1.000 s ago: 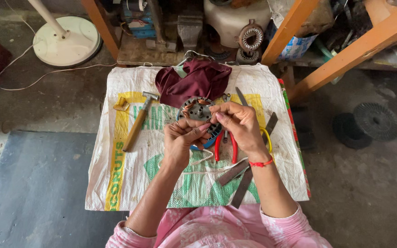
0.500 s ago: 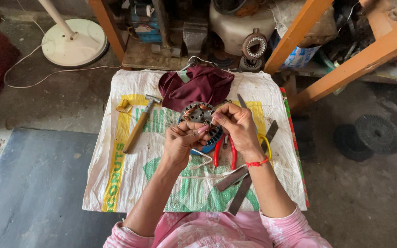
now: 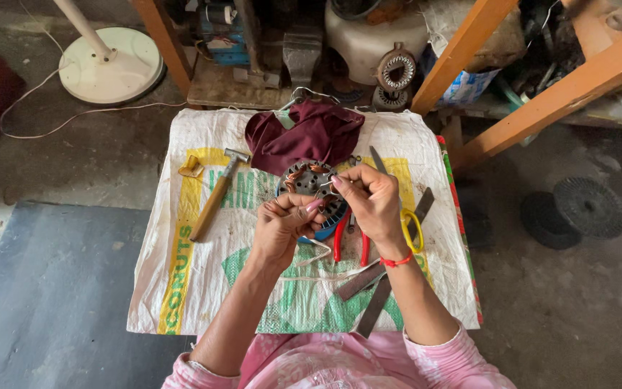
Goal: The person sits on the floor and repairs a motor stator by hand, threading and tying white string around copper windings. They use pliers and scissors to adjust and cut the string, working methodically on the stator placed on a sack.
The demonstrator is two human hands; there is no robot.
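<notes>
Both hands are working over the round stator (image 3: 309, 181), which is lying just below the maroon cloth (image 3: 304, 133). The right hand (image 3: 372, 202) is pinching thin wire; the left hand (image 3: 282, 227) is curled closed beside it. Threading the winding seems underway, calling for steady, precise pulling.

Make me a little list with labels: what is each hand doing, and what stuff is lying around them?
left hand: fingers bent, at the near edge of the round motor part
right hand: fingertips pinched together over the motor part; what they pinch is too small to tell
motor part: grey ring with copper wire coils, on the sack
hammer: wooden handle, left of the hands
pliers: red handles, under the right hand
cloth: dark red, behind the motor part
</notes>
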